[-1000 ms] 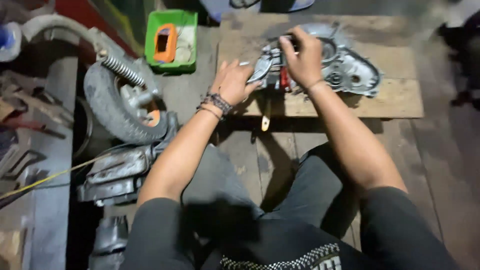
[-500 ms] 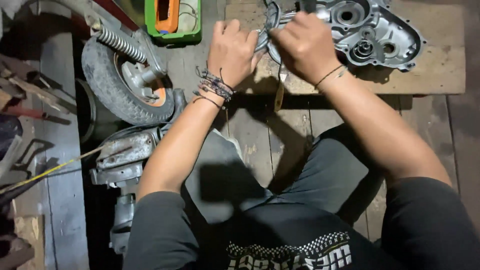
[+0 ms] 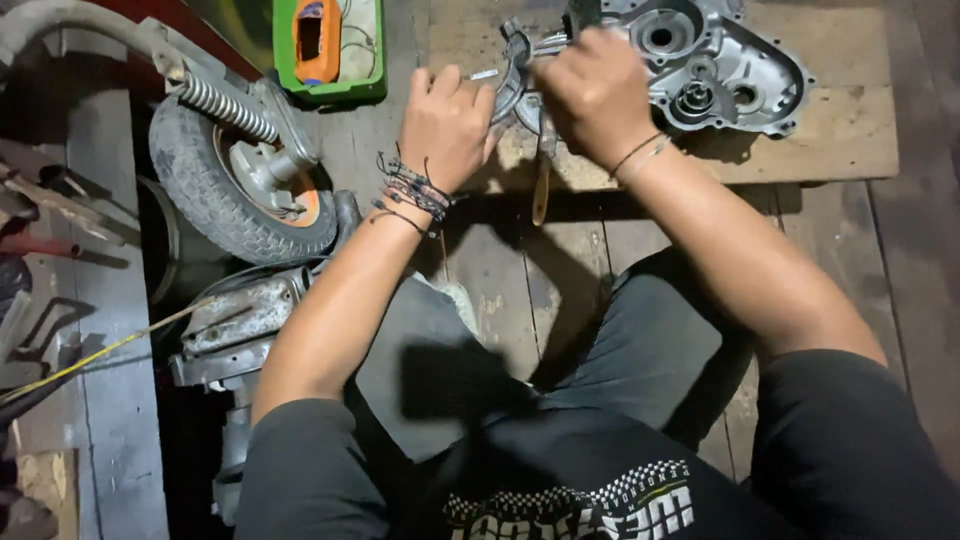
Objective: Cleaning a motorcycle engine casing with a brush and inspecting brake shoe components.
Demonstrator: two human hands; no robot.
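Engine casing [image 3: 715, 65], grey cast metal with round bores, lies on a wooden board [image 3: 840, 140] on the plank floor. At its left end both hands work close together: the right hand [image 3: 595, 90] is closed over a curved metal part [image 3: 515, 65] and the casing's edge, the left hand [image 3: 445, 125], wrist ringed with bracelets, curls against that same part. A wooden-handled tool [image 3: 541, 195] hangs just below. Further left stand a small wheel [image 3: 235, 190] with spring and a green tray [image 3: 330, 45].
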